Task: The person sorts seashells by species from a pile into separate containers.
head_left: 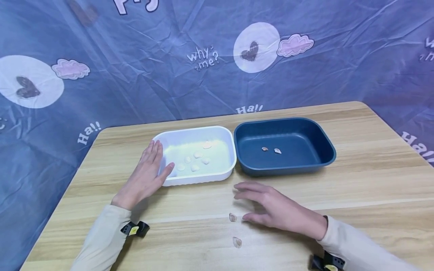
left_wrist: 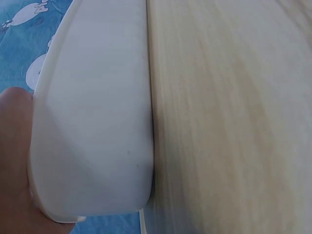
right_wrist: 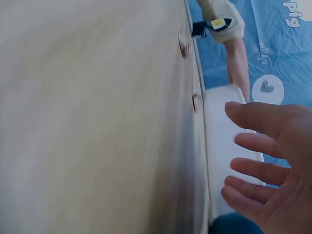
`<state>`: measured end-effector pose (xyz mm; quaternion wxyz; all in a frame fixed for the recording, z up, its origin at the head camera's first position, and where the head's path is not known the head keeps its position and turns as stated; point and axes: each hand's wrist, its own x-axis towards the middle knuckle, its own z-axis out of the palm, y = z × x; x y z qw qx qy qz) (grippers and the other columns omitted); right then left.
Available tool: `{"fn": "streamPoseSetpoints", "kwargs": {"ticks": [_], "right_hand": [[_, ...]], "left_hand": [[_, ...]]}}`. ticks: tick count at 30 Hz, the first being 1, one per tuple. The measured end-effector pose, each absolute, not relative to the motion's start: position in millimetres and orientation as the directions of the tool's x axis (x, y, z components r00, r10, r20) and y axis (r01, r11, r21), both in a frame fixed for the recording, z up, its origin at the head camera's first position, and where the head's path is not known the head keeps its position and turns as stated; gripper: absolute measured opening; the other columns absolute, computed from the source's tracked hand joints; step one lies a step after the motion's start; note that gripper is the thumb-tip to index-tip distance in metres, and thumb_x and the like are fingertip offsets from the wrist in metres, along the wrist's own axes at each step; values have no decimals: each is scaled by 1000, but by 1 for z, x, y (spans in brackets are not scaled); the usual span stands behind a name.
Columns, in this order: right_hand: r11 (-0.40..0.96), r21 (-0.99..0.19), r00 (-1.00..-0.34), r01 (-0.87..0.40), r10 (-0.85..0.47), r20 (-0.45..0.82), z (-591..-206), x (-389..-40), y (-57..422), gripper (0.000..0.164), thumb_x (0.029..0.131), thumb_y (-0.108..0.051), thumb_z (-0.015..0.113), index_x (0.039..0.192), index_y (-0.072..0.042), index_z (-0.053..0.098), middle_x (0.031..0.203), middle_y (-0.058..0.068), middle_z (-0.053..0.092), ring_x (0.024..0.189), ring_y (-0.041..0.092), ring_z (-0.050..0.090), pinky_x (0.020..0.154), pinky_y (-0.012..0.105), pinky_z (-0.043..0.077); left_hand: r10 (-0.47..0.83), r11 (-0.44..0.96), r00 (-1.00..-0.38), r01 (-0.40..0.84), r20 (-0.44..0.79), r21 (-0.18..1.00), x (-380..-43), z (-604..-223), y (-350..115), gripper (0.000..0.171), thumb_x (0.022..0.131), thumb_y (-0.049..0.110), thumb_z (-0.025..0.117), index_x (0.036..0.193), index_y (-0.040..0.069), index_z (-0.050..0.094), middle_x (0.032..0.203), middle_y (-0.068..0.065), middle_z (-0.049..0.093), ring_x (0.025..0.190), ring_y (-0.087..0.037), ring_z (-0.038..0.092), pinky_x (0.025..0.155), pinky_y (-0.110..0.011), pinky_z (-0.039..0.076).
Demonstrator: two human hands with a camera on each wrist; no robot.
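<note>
My left hand (head_left: 145, 177) rests against the left end of a white tray (head_left: 200, 178), fingers straight along the rim and thumb over the near corner. Several pale shells (head_left: 198, 155) lie inside it. In the left wrist view the tray's side wall (left_wrist: 95, 117) fills the left half, with part of the hand at its rim. My right hand (head_left: 274, 207) hovers over the table with parted, loosely bent fingers and nothing between them. Beside its thumb lies a small shell (head_left: 232, 217); another shell (head_left: 237, 242) is nearer the front. The right wrist view shows this hand (right_wrist: 273, 165) spread.
A dark blue tray (head_left: 285, 169) stands right of the white one, almost against it, with two small shells (head_left: 271, 150) inside. Both trays stand toward the back of the wooden table (head_left: 190, 233). Behind hangs a printed blue cloth (head_left: 152, 75).
</note>
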<state>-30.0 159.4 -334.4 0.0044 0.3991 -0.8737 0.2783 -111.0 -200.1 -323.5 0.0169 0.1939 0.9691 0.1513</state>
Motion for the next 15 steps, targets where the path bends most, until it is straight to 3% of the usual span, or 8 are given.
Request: {"fn": "streamPoseSetpoints", "kwargs": {"ticks": [5, 15], "right_hand": [[509, -487, -659, -710, -724, 204, -339, -31, 151, 31, 80, -27, 79, 108, -14, 71, 134, 10, 57, 125, 25, 51, 102, 42, 45], [522, -460, -652, -718, -737, 181, -345, -30, 139, 29, 80, -24, 79, 106, -14, 73, 132, 13, 57, 125, 30, 50, 103, 44, 44]], "left_hand": [[385, 878, -922, 377, 34, 297, -111, -323, -201, 79, 103, 49, 28, 149, -10, 3, 159, -23, -1, 147, -32, -9, 119, -44, -1], [384, 878, -923, 375, 29, 297, -111, -323, -200, 79, 103, 49, 28, 150, -10, 3, 159, -22, -2, 147, -31, -9, 119, -44, -1]]}}
